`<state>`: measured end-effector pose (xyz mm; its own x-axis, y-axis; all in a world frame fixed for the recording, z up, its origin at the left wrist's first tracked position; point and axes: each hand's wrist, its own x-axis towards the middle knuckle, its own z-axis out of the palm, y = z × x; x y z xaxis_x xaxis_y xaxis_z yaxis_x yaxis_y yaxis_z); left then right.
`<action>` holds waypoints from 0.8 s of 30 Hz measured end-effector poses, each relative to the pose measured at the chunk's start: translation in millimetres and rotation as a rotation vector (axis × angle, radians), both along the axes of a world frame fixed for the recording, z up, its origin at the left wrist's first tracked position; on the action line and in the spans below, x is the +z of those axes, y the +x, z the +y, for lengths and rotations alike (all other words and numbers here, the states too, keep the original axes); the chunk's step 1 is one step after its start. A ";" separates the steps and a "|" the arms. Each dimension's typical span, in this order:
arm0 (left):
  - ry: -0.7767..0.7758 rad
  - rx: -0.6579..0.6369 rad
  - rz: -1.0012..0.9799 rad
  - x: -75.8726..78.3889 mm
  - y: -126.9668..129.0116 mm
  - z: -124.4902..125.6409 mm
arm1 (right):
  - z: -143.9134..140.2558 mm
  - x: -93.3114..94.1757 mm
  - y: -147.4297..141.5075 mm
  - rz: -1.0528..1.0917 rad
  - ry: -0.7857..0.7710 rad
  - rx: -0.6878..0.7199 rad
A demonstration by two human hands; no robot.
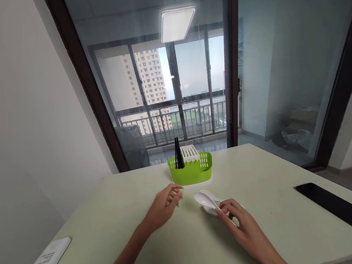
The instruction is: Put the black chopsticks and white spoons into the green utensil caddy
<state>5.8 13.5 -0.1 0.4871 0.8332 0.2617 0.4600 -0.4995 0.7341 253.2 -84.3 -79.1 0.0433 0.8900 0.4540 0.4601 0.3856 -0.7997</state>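
The right hand (pixel 242 226) rests on the pale green table (pixel 277 180), its fingers curled and pinching the handle ends of the stacked white glossy soup spoons (pixel 206 199) that lie just ahead of it. They look light, stiff, smooth and likely chippable; the handle seems the best hold. The left hand (pixel 165 205) hovers half-open, apparently holding nothing, though its fingertips are blurred. Beyond stands a lime-green plastic cutlery caddy (pixel 191 170) holding black chopsticks (pixel 177 153).
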 end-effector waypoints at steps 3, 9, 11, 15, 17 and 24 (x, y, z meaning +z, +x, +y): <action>-0.023 -0.124 0.098 12.4 23.9 -19.2 | -4.4 6.4 -2.7 0.031 -0.026 0.056; -0.053 -0.283 0.215 26.6 38.5 -37.1 | -15.4 11.8 -6.5 0.083 -0.086 0.110; -0.056 -0.302 0.226 31.3 36.5 -38.3 | -19.1 9.7 -5.9 0.097 -0.112 0.140; -0.007 -0.224 0.241 50.6 17.6 -27.1 | -21.3 -6.1 -0.2 0.189 -0.156 0.225; 0.060 -0.124 0.214 65.6 1.4 -13.5 | -18.4 -18.8 3.7 0.250 -0.177 0.230; 0.389 0.284 0.191 114.7 -36.5 47.1 | -3.9 -51.4 6.2 0.330 -0.191 0.196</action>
<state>-30.7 60.5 114.6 0.3253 0.7980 0.5073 0.7246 -0.5550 0.4086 259.5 -88.2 -130.5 -0.0195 0.9626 0.2703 0.1002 0.2709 -0.9574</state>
